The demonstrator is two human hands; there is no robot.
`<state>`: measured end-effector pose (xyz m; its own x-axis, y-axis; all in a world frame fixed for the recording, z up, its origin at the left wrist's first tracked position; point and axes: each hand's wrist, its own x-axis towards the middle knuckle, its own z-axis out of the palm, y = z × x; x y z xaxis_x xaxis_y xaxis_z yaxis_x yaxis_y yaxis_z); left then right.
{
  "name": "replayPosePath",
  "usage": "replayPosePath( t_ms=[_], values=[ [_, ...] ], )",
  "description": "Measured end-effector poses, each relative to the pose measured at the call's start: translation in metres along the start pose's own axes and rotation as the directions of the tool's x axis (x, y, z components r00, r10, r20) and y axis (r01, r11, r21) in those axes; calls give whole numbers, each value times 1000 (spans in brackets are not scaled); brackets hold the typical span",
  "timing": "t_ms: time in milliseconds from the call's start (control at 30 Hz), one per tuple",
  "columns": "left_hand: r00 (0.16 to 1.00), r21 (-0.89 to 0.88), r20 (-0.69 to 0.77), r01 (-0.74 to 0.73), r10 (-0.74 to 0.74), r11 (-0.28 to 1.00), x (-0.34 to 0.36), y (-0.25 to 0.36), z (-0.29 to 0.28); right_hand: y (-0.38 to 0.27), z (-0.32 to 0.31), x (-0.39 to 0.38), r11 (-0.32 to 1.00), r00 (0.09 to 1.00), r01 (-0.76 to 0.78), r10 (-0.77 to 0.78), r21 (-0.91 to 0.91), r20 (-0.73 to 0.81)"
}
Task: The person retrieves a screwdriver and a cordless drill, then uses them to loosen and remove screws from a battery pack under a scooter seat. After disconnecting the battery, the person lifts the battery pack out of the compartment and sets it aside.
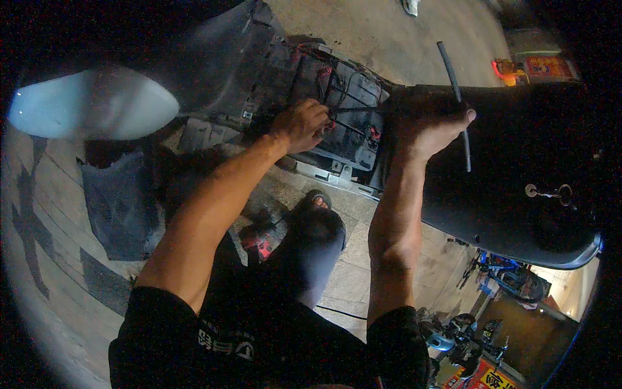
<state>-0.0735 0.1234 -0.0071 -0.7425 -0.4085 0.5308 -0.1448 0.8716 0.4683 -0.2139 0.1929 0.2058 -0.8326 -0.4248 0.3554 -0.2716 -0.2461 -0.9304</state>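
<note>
Left hand: the bare left hand (301,126) reaches over the machine's battery bay, fingers bent inward — whether they grip anything cannot be told, as their tips are lost in the dark parts.
Right hand: the bare right hand (429,135) is raised beside the bay, apparently closed on a slim, straight grey rod (451,78), its thumb across it; the other fingers are in shadow.
Grey rod: it stands crosswise at the right thumb, one end above the hand and one below, in front of a broad, smooth black panel (502,149).
Dark shaft: a thin dark shaft (359,109) spans the gap between the hands; whether it joins the rod is unclear.
Battery bay: dusty dark-grey blocks (353,133) lie exposed, bordered by a pale metal rail (324,174).
Wiring: thin red wires (324,74) loop loosely over the blocks, near the left fingers. A snagged loop could pull free; if the shaft is metal, bridging two bare contacts could cause a spark.
Left knuckles: a slip under force could drive them against the hard edges nearby.
Key ring: a silver key ring (565,194) hangs on the black panel — a swinging rod could catch it.
</note>
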Motion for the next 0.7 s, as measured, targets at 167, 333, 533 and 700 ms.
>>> replayPosePath(
  t_ms=[167,333,533,700],
  values=[
    [999,-58,-43,-22,19,998,2,2,-3,-3,2,-11,995,995,-76,80,69,-57],
    [992,-26,-103,-73,70,997,5,5,-5,19,-1,14,912,966,-255,222,321,135],
    [996,-67,-69,-64,60,996,0,5,-11,-10,26,11,858,977,-189,214,477,3],
    [988,-52,-143,-71,63,996,2,8,-7,-13,37,14,884,964,-205,256,419,-68]
  ],
)
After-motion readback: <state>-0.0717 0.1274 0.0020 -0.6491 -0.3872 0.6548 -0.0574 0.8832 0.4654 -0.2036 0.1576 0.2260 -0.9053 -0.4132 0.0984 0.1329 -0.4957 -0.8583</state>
